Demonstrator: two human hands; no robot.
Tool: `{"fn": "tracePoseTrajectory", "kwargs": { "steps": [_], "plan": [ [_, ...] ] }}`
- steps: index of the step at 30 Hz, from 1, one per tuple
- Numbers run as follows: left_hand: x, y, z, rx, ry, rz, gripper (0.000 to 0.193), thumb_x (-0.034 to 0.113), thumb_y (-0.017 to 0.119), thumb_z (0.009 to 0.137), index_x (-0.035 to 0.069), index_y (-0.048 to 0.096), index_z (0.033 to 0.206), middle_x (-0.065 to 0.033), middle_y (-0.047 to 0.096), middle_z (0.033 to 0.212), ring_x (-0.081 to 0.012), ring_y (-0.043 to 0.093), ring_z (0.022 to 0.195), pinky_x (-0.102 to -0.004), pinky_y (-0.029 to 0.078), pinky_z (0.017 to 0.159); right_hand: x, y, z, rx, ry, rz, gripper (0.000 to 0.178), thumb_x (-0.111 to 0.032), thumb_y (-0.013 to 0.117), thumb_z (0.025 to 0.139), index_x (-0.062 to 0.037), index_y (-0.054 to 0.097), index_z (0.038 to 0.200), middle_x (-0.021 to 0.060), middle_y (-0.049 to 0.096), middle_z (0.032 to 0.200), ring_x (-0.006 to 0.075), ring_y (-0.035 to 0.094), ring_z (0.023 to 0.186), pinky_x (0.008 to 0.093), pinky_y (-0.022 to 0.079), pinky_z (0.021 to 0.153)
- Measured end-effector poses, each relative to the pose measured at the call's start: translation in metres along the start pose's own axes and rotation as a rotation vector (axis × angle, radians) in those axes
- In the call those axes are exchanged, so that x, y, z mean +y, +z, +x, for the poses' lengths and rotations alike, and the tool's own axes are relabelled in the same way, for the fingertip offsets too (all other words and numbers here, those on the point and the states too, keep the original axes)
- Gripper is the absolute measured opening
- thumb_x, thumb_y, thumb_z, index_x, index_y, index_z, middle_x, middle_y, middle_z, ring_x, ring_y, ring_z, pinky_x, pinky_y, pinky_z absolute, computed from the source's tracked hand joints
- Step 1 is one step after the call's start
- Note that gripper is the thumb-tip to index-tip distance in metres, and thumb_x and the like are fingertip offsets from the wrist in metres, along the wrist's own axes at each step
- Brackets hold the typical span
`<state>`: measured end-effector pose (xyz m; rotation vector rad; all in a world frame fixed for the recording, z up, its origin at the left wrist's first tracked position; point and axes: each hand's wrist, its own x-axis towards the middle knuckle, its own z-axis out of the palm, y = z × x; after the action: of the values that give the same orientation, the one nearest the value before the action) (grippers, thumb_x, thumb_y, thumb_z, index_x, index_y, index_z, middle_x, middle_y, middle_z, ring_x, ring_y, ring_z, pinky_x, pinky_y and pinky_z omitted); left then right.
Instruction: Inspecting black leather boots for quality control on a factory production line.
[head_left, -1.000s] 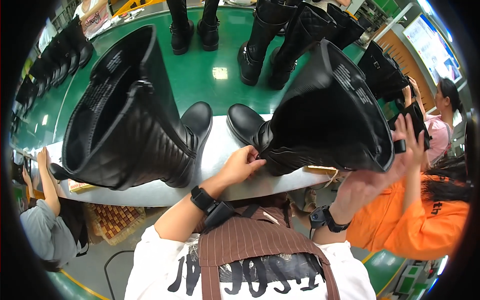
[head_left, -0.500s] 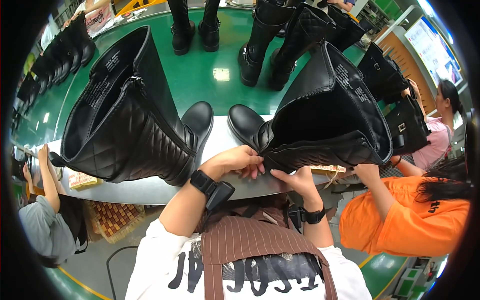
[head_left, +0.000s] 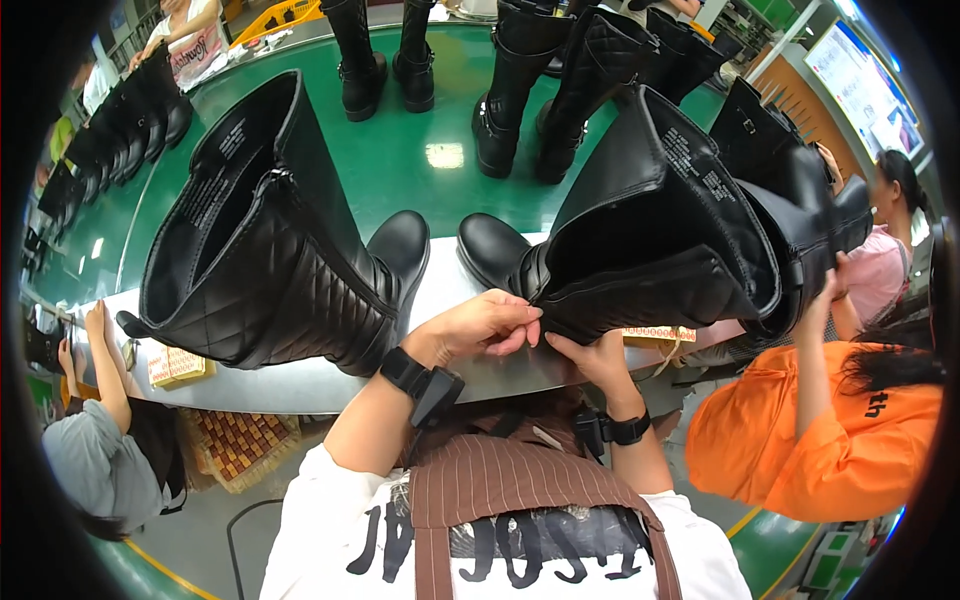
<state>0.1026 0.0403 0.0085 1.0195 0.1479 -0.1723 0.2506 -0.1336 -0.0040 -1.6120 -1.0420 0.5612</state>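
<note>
Where the smooth-toed black boot [head_left: 650, 235] gapes, your left hand [head_left: 488, 325] pinches it; whether your right hand [head_left: 602, 362] grasps is unclear.

This looks like a footwear factory workshop: tall black boots [head_left: 600, 195] stand near and far along a green-topped bench [head_left: 445, 195], a person in orange [head_left: 800, 440] handles another at right, and a yellow crate [head_left: 250, 31] sits far left.

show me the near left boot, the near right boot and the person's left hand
Near left boot [head_left: 287, 262], head view: on its quilted shaft.
Near right boot [head_left: 608, 183], head view: on its smooth shaft.
Left hand [head_left: 478, 323], head view: on its back.
</note>
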Motion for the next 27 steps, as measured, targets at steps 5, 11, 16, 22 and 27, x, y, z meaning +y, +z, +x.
{"fn": "tracePoseTrajectory", "kwargs": {
  "steps": [5, 11, 16, 22, 27],
  "plan": [
    [0.053, 0.045, -0.021, -0.078, 0.127, 0.019, 0.039, 0.028, 0.048, 0.101, 0.002, 0.063, 0.077, 0.0, 0.051, 0.05, -0.0054, 0.041, 0.042, -0.0211, 0.029, 0.042, -0.006, -0.002, -0.004, 0.001, -0.043, -0.104, 0.047, -0.007, 0.078, 0.073, -0.0017, 0.061, 0.117, 0.0089, 0.066, 0.111, 0.0197, 0.062, 0.101, 0.034, 0.048, 0.09],
    [0.12, 0.102, -0.06, -0.082, 0.264, 0.126, 0.04, 0.024, 0.046, 0.101, -0.002, 0.06, 0.075, -0.0028, 0.049, 0.049, -0.0077, 0.039, 0.038, -0.022, 0.031, 0.041, 0.004, 0.001, -0.001, -0.016, -0.071, -0.005, 0.059, -0.01, 0.079, 0.072, -0.0028, 0.057, 0.126, 0.0111, 0.064, 0.118, 0.0228, 0.06, 0.109, 0.036, 0.045, 0.098],
    [0.135, 0.127, -0.059, -0.137, 0.366, -0.124, 0.038, 0.02, 0.045, 0.101, -0.001, 0.055, 0.072, -0.0029, 0.043, 0.043, -0.0106, 0.037, 0.036, -0.0237, 0.029, 0.038, 0.011, 0.001, 0.007, -0.015, -0.113, -0.092, 0.063, -0.014, 0.082, 0.068, -0.0028, 0.057, 0.126, 0.014, 0.061, 0.123, 0.0279, 0.057, 0.116, 0.0398, 0.042, 0.101],
    [0.138, 0.129, -0.05, 0.028, 0.474, -0.063, 0.042, 0.028, 0.034, 0.105, -0.003, 0.058, 0.089, -0.0027, 0.048, 0.05, -0.0106, 0.042, 0.043, -0.023, 0.034, 0.045, -0.014, 0.001, 0.0, 0.005, -0.072, -0.056, 0.054, -0.013, 0.081, 0.07, -0.0015, 0.06, 0.119, 0.0122, 0.068, 0.108, 0.0231, 0.065, 0.1, 0.0355, 0.05, 0.09],
    [0.089, 0.098, -0.087, 0.131, 0.32, 0.525, 0.035, 0.03, 0.049, 0.101, -0.002, 0.063, 0.106, -0.0039, 0.062, 0.076, -0.011, 0.057, 0.071, -0.0273, 0.045, 0.063, -0.018, -0.007, 0.004, -0.037, -0.074, -0.023, 0.054, -0.022, 0.084, 0.072, 0.0003, 0.062, 0.116, 0.0094, 0.068, 0.104, 0.0169, 0.064, 0.093, 0.0321, 0.051, 0.085]
  ]
}}
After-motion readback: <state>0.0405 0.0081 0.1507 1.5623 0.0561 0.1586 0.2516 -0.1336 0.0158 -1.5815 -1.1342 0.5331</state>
